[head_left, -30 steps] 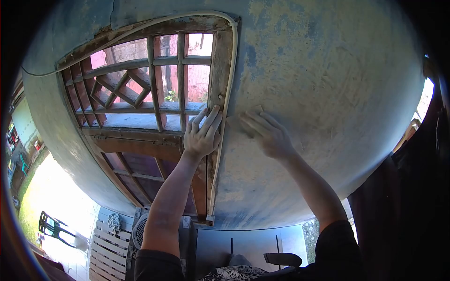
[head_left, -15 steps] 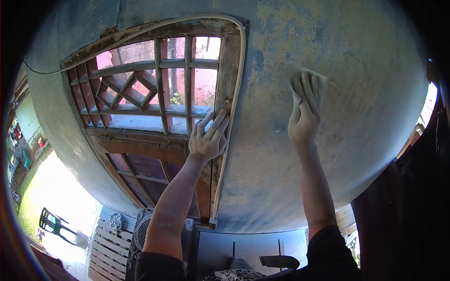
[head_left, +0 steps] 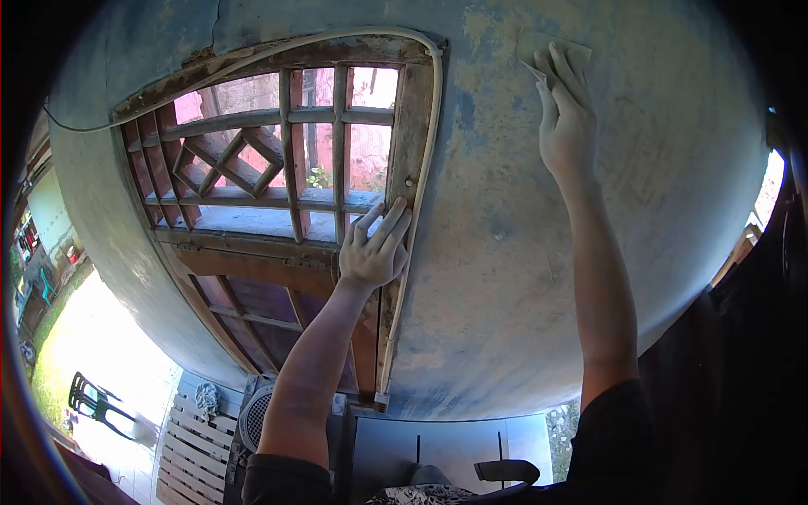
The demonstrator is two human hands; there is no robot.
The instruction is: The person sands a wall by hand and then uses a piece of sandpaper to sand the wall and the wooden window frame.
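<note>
My right hand (head_left: 569, 126) is high on the blue, patchy wall (head_left: 497, 278), pressing a thin, pale sheet of sandpaper (head_left: 530, 44) flat to the surface. One edge of the sheet folds up beside my thumb. My left hand (head_left: 374, 251) lies with fingers spread on the right post of the wooden window frame (head_left: 411, 126), holding nothing. Both hands look coated in pale dust. The part of the sheet under my right fingers is hidden.
A pale cable (head_left: 436, 109) runs along the top and right side of the window frame to a small box low down. Below left are a slatted wooden bench (head_left: 198, 450), a round speaker-like grille (head_left: 254, 418) and a dark plastic chair (head_left: 101, 406).
My right hand has slid up the wall and slightly right, taking the sandpaper with it. My left hand has stayed on the window frame.
</note>
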